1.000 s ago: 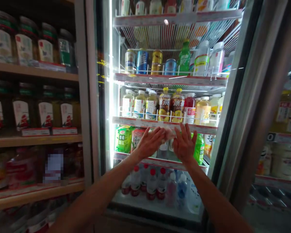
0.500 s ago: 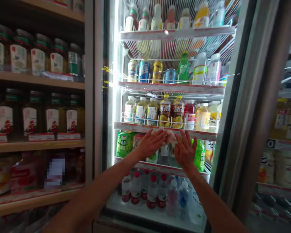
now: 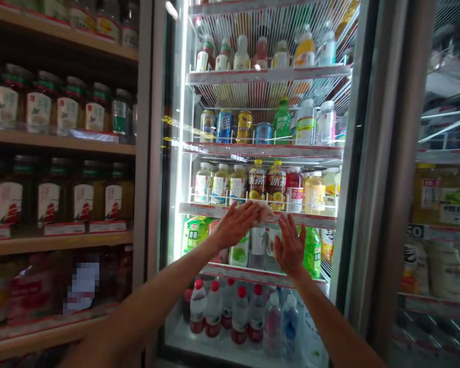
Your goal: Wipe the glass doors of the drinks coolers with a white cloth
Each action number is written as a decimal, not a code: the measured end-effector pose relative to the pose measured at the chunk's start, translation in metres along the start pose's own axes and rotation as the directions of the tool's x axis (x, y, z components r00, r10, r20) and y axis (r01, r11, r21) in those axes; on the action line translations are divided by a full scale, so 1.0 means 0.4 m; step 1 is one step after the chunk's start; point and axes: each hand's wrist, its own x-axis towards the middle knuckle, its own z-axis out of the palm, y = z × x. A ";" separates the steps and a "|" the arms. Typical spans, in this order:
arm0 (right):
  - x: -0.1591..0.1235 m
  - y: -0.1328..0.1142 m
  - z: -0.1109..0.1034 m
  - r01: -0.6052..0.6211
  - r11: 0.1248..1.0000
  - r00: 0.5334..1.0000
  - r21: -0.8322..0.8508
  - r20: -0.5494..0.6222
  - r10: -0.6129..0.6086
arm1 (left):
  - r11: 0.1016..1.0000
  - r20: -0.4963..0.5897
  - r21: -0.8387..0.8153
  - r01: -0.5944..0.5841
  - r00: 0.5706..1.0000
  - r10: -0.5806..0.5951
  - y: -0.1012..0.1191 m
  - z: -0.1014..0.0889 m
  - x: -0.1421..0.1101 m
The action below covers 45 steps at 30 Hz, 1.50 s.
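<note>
Observed left fingers (image 3: 248,212) straight and flat over crumpled pale-pink cloth (image 3: 266,212); right fingers (image 3: 292,231) slightly spread, empty, just beside; red-capped clear plastic bottles (image 3: 240,314) below both.

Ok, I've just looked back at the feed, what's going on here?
A person is reaching both arms toward a lit, glass-fronted drinks cooler. The left hand lies flat, fingers extended, partly over a crumpled pale cloth, just below the yellow-capped brown bottles in view. The right hand is raised open beside it, apart from the cloth and holding nothing visible; whether it touches the glass, I can't tell.
</note>
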 end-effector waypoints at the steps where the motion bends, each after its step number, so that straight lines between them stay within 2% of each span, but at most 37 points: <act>1: 0.000 0.001 -0.001 0.007 1.000 1.000 0.008 -0.007 -0.007 | 0.997 0.031 -0.006 -0.078 0.996 0.078 -0.002 -0.005 0.005; 2: 0.000 0.002 -0.003 0.009 1.000 1.000 0.015 -0.005 -0.009 | 0.998 0.027 0.000 -0.065 0.997 0.065 -0.017 -0.010 0.007; 3: 0.001 0.002 -0.004 0.007 1.000 1.000 0.020 -0.001 -0.007 | 0.999 -0.019 0.016 0.049 0.999 -0.049 -0.041 -0.014 0.008; 4: 0.001 0.002 -0.005 0.004 1.000 1.000 0.023 0.002 -0.004 | 0.973 -0.104 0.025 0.231 0.968 -0.228 -0.070 -0.017 0.008; 5: 0.002 0.003 -0.006 0.000 1.000 1.000 0.025 0.007 0.000 | 0.904 -0.204 0.014 0.428 0.886 -0.417 -0.100 -0.018 0.009; 6: 0.002 0.003 -0.007 -0.002 1.000 1.000 0.025 0.010 0.002 | 0.808 -0.294 -0.017 0.589 0.769 -0.567 -0.126 -0.017 0.010; 7: 0.001 0.003 -0.007 -0.005 1.000 1.000 0.023 0.008 0.004 | 0.722 -0.356 -0.052 0.690 0.663 -0.659 -0.143 -0.014 0.013; 8: 0.001 0.002 -0.007 -0.007 1.000 1.000 0.020 0.002 0.007 | 0.678 -0.386 -0.074 0.731 0.606 -0.696 -0.149 -0.010 0.018; 9: 0.001 0.001 -0.008 -0.010 1.000 1.000 0.019 -0.004 0.010 | 0.680 -0.388 -0.075 0.729 0.607 -0.693 -0.142 -0.004 0.023; 10: 0.002 -0.002 -0.008 -0.016 1.000 1.000 0.021 -0.010 0.016 | 0.735 -0.357 -0.059 0.676 0.673 -0.648 -0.124 0.002 0.029; 12: 0.010 -0.014 -0.008 -0.041 0.998 0.998 0.038 -0.042 0.042 | 0.895 -0.220 -0.034 0.445 0.870 -0.441 -0.065 0.011 0.044; 13: 0.019 -0.023 -0.008 -0.052 0.997 0.997 0.060 -0.061 0.056 | 0.950 -0.147 -0.041 0.310 0.939 -0.312 -0.030 0.014 0.051; 14: 0.032 -0.033 -0.007 -0.053 0.994 0.995 0.093 -0.082 0.060 | 0.975 -0.093 -0.059 0.213 0.972 -0.218 0.002 0.015 0.059; 15: 0.048 -0.044 -0.004 -0.040 0.990 0.994 0.132 -0.097 0.054 | 0.980 -0.063 -0.082 0.179 0.981 -0.184 0.030 0.015 0.067; 16: 0.068 -0.056 0.001 -0.022 0.985 0.994 0.170 -0.103 0.040 | 0.972 -0.053 -0.105 0.211 0.975 -0.217 0.052 0.013 0.074; 19: 0.139 -0.089 0.030 -0.007 0.981 0.999 0.195 -0.042 0.015 | 0.891 -0.048 -0.182 0.416 0.901 -0.431 0.070 0.000 0.076; 20: 0.162 -0.101 0.043 -0.029 0.987 1.000 0.156 0.003 0.029 | 0.875 -0.029 -0.207 0.438 0.891 -0.453 0.062 -0.005 0.066; 24: 0.233 -0.157 0.096 -0.062 0.998 0.984 -0.024 0.164 0.066 | 0.885 0.025 -0.202 0.420 0.905 -0.424 -0.003 -0.029 -0.025; 28: 0.279 -0.224 0.141 0.040 0.999 0.981 0.022 0.190 -0.044 | 0.832 -0.026 -0.060 0.551 0.833 -0.553 -0.064 -0.030 -0.121; 30: 0.289 -0.233 0.151 0.086 0.995 0.979 0.048 0.182 -0.094 | 0.831 -0.039 0.000 0.556 0.830 -0.556 -0.080 -0.023 -0.147; 32: 0.284 -0.202 0.140 0.105 0.993 0.979 0.043 0.172 -0.111 | 0.849 -0.042 0.029 0.528 0.849 -0.527 -0.087 -0.018 -0.159; 35: 0.258 -0.084 0.078 0.082 0.997 0.990 -0.010 0.117 -0.080 | 0.859 -0.046 0.022 0.511 0.859 -0.510 -0.083 -0.017 -0.159; 37: 0.244 -0.004 0.023 0.028 0.997 0.999 -0.071 0.043 -0.025 | 0.847 -0.060 0.001 0.531 0.846 -0.530 -0.072 -0.013 -0.151; 39: 0.241 0.032 -0.011 -0.006 0.994 1.000 -0.111 -0.019 0.004 | 0.819 -0.098 -0.027 0.574 0.813 -0.573 -0.055 -0.006 -0.137; 41: 0.247 0.006 -0.004 0.014 0.994 1.000 -0.110 0.008 -0.013 | 0.778 -0.137 -0.057 0.625 0.767 -0.626 -0.035 0.003 -0.121; 42: 0.251 -0.028 0.015 0.054 0.995 0.997 -0.089 0.056 -0.050 | 0.763 -0.147 -0.070 0.643 0.750 -0.645 -0.027 0.007 -0.114; 43: 0.255 -0.069 0.042 0.050 0.996 0.991 -0.080 0.129 -0.039 | 0.753 -0.151 -0.081 0.653 0.739 -0.657 -0.021 0.010 -0.109; 45: 0.259 -0.153 0.101 0.035 0.996 0.980 -0.081 0.199 -0.019 | 0.747 -0.144 -0.099 0.658 0.733 -0.665 -0.016 0.014 -0.105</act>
